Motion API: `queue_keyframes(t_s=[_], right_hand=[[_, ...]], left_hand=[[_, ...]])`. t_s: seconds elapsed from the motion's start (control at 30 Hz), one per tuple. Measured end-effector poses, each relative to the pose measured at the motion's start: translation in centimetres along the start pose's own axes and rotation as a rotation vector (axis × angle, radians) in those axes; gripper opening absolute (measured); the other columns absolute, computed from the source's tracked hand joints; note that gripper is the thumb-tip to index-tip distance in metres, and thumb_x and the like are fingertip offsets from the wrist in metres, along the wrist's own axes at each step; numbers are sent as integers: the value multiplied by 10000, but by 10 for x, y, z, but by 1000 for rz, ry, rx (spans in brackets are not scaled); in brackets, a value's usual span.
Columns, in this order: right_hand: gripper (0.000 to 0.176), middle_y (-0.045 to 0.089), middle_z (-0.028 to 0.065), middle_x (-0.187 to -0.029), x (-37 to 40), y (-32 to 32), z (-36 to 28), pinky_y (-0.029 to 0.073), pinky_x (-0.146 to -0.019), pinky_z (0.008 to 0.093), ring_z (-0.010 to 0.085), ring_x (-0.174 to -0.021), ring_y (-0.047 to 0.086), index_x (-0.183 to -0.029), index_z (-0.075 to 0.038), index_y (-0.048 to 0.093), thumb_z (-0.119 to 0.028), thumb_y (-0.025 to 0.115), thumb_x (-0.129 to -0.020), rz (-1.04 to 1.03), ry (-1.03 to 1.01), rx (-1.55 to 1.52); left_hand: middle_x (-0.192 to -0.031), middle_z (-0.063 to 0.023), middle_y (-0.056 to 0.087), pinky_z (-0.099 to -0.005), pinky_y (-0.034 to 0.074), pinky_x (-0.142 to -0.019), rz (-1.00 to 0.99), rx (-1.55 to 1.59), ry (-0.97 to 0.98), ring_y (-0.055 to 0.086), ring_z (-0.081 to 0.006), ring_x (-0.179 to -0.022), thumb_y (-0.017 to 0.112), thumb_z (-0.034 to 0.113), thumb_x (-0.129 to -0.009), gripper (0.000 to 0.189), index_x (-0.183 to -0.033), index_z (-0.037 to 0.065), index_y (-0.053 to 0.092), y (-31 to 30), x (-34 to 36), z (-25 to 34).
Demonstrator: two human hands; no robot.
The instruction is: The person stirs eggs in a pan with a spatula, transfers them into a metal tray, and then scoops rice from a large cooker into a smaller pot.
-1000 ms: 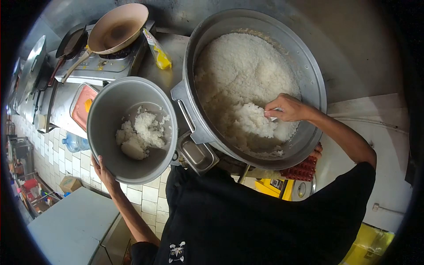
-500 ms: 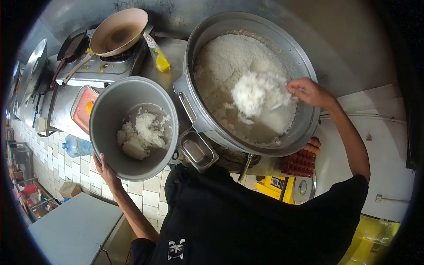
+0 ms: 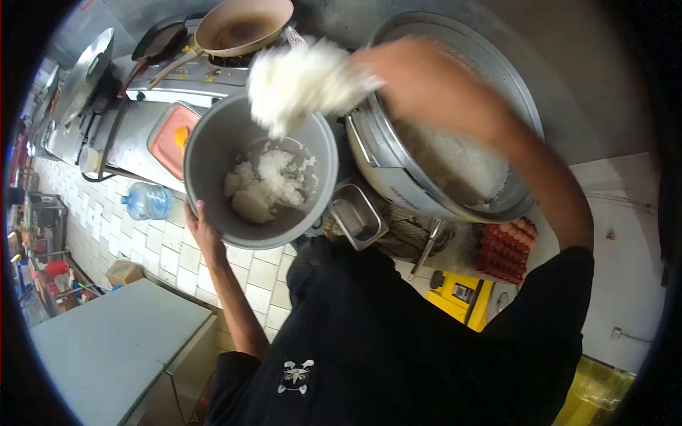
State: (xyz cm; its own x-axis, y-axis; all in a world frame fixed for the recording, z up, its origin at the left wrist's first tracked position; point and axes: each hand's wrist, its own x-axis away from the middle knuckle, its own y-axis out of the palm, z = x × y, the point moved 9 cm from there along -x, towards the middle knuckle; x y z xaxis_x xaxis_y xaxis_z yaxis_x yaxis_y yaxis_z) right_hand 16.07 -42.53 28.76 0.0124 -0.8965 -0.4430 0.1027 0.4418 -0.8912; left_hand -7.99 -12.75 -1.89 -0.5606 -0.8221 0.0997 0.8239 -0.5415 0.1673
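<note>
My left hand (image 3: 204, 228) grips the outer rim side of a grey pot (image 3: 207, 213), with clumps of white rice (image 3: 273, 183) at its bottom. My right hand (image 3: 405, 74), blurred by motion, holds a big heap of rice (image 3: 305, 82) over the far right rim of the grey pot. Whatever lies under that heap is hidden by rice and blur. Beneath my right forearm stands a large metal pot (image 3: 398, 174) with more white rice (image 3: 469, 167) inside.
A pan (image 3: 245, 27) rests on the stove at the back left, near a pink-lidded container (image 3: 170, 138). A small steel tray (image 3: 357, 215) sits between the pots. Egg trays (image 3: 501, 252) and a yellow device (image 3: 455, 295) are at the right. A water bottle (image 3: 147, 201) stands on the floor.
My right hand has carried the heap of rice left, from over the large pot to the grey pot's rim. My left hand still holds the grey pot. The whole view has shifted.
</note>
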Motion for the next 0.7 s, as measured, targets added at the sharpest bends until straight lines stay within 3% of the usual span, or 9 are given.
queue_keyframes(t_s=[0.1,0.2,0.27,0.37,0.4,0.57,0.6,0.67,0.7], right_hand=[[208,625,203,-936,-30,125,-73,550,-655,390,307,-790,654,-984,47,624,-76,600,-817,-505,262,171],[178,623,213,-853,-46,144,-88,530,-524,360,286,-751,658,-912,64,625,-59,620,-784,-540,69,266],[176,637,192,-836,-53,104,-57,531,-586,403,328,-740,652,-931,34,644,-46,612,-777,-615,140,-7],[209,627,135,-798,-29,3,-3,507,-753,423,327,-756,629,-967,-28,660,-97,636,-771,-167,43,-45],[220,621,149,-798,-28,-25,9,494,-797,425,322,-787,621,-1020,-21,641,-79,605,-811,-514,304,34],[191,642,158,-855,91,-154,43,505,-811,399,302,-834,625,-1005,-49,690,-42,568,-860,-707,736,455],[183,645,155,-867,113,-158,36,508,-816,392,298,-848,629,-991,-63,701,-50,577,-856,-738,726,588],[139,633,128,-914,171,-135,42,479,-889,385,275,-953,612,-943,-68,685,-69,588,-843,-1089,1024,561],[109,618,110,-969,186,-131,31,432,-962,389,259,-1047,577,-914,-63,652,-74,583,-831,-1000,1015,544]], left_hand=[[-1327,-162,538,-341,417,-1002,3,36,25,544,-235,-1165,558,233,-1002,537,-1428,-40,377,7,1,6],[-1326,-163,539,-339,414,-1003,-57,15,45,542,-232,-1166,565,241,-998,544,-1439,-17,377,15,-1,16],[-1318,-160,545,-336,421,-993,-59,13,64,548,-229,-1155,569,248,-997,546,-1443,-6,380,11,2,13],[-1314,-156,549,-334,436,-979,5,5,1,555,-228,-1145,576,259,-995,567,-1452,-1,365,-1,-1,-2],[-1322,-162,543,-333,451,-967,14,38,-30,561,-230,-1137,578,264,-994,584,-1463,5,345,1,1,-1],[-1325,-185,537,-360,460,-973,40,8,-50,566,-245,-1137,511,218,-1025,531,-1470,2,317,-2,-1,-6],[-1332,-185,533,-362,458,-974,22,-3,-42,563,-249,-1144,494,221,-1031,519,-1468,2,321,2,2,-1],[-1354,-193,509,-362,449,-982,12,-57,-24,552,-253,-1158,485,246,-1034,531,-1472,-2,317,2,2,1],[-1370,-197,494,-362,440,-992,18,-67,-33,543,-255,-1169,485,255,-1033,541,-1473,-10,314,3,3,2]])
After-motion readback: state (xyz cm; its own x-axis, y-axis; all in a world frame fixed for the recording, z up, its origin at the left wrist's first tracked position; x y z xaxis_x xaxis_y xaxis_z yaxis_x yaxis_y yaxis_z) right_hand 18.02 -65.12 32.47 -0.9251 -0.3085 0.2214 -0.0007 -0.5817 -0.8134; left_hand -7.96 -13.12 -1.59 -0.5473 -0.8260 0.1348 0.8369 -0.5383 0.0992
